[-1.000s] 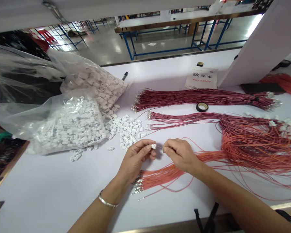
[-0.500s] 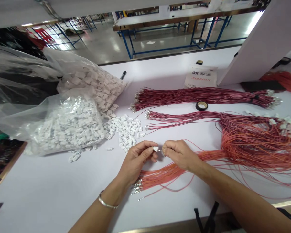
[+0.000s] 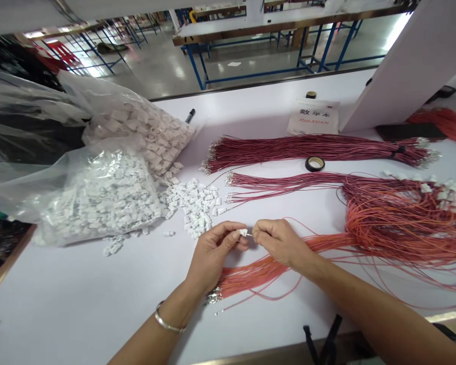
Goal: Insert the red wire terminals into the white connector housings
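Note:
My left hand pinches a small white plastic connector housing between thumb and forefinger. Just to its right, my right hand grips a wire whose metal terminal points at the housing; whether the tip sits inside I cannot tell. Under both hands runs a bundle of orange-red wires, with bare metal terminals at its left end. A pile of loose white housings lies beyond my left hand. Farther back are a thin group of dark red wires and a thick dark red bundle.
Clear bags of white housings and larger pinkish-white pieces stand on the left. Rolls of black tape, a marker and a notebook lie farther back. Finished-looking white connectors top the tangled wires at right. A slanted white panel rises behind.
The view has shifted slightly. Both hands keep their grips, and the terminal and housing stay close together with hardly any visible movement.

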